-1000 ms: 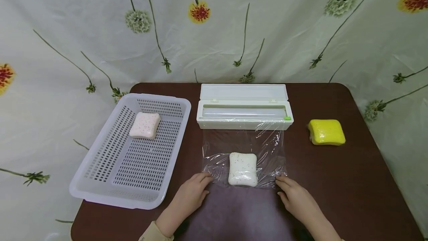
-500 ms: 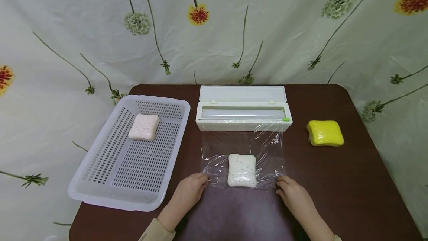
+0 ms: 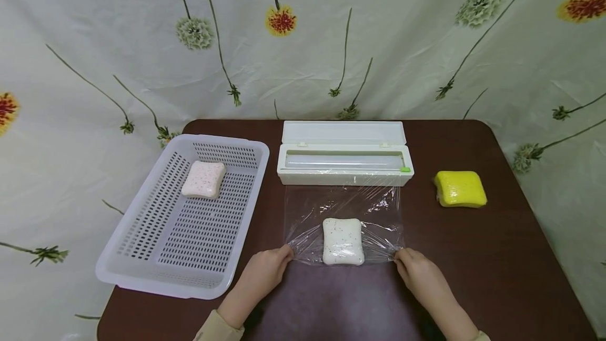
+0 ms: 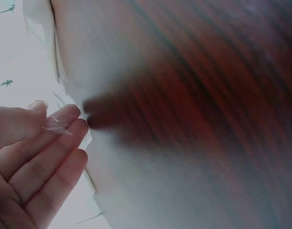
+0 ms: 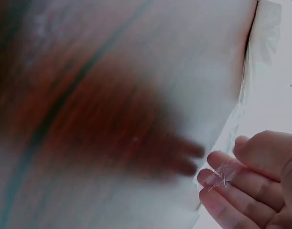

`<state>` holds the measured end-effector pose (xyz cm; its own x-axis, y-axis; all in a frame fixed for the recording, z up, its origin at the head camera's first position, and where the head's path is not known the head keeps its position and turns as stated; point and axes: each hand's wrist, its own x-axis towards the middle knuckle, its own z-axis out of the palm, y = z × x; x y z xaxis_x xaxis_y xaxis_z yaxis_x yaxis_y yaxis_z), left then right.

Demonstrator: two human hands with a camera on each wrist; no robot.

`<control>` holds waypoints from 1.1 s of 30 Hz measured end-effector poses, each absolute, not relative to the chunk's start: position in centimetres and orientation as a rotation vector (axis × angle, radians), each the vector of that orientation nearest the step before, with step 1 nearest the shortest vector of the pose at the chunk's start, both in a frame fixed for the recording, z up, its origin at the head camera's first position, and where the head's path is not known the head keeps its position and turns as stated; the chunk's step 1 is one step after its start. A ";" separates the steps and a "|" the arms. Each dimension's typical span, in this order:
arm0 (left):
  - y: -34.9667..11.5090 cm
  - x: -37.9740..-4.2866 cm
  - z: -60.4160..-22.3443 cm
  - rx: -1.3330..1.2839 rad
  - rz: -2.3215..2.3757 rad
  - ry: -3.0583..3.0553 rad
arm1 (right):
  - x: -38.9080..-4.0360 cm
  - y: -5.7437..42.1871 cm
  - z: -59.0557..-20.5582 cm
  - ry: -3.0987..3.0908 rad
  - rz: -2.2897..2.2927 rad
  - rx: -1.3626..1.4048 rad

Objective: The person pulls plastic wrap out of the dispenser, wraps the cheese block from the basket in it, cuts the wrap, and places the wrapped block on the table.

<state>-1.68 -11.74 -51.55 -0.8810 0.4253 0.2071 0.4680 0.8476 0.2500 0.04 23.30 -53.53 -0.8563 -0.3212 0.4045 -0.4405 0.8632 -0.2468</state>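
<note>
A sheet of cling film [image 3: 341, 201] runs forward from a white dispenser box [image 3: 345, 179] with its lid raised. My left hand [image 3: 267, 270] pinches the sheet's near left corner. The near right corner is pinched by my right hand [image 3: 418, 272]. In the left wrist view, a wisp of film [image 4: 57, 125] shows between thumb and fingers; in the right wrist view, film [image 5: 222, 176] lies across the fingers under the thumb. Between the hands sits a white speckled, pillow-shaped block [image 3: 343, 241], looking like a soap bar, at the film's near edge. Whether film lies over or under it is hard to tell.
A white perforated basket [image 3: 236, 236] stands at the left, holding a similar speckled block [image 3: 204, 179]. To the right lies a shiny yellow block [image 3: 461, 188]. The box carries a green slider [image 3: 405, 169]. Behind the dark table [image 3: 516, 257] hangs a flowered curtain [image 3: 397, 41].
The hands have gone from touching the film's near corners to pinching them. The film is now drawn taut sideways, with creases running to each hand. The blocks stay put.
</note>
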 end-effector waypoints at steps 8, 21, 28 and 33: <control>-11.6 -1.9 -51.4 -0.603 -0.524 -2.825 | -0.4 23.7 -52.8 -2.621 0.502 0.558; -9.8 -4.5 -50.4 -0.252 -0.921 -2.677 | -3.3 24.0 -50.8 -2.535 0.763 0.405; -8.5 -7.0 -49.7 -0.067 -1.081 -2.690 | -5.6 24.1 -50.4 -2.562 0.794 0.293; -8.1 -8.7 -49.5 -0.050 -1.092 -2.661 | -7.3 24.1 -50.5 -2.593 0.850 0.228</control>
<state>-8.69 -8.14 -49.54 -0.9646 -0.0677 0.2551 0.1310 0.7161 0.6856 -7.25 24.15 -50.50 -0.9065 -0.0292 0.4212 -0.2729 0.8016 -0.5319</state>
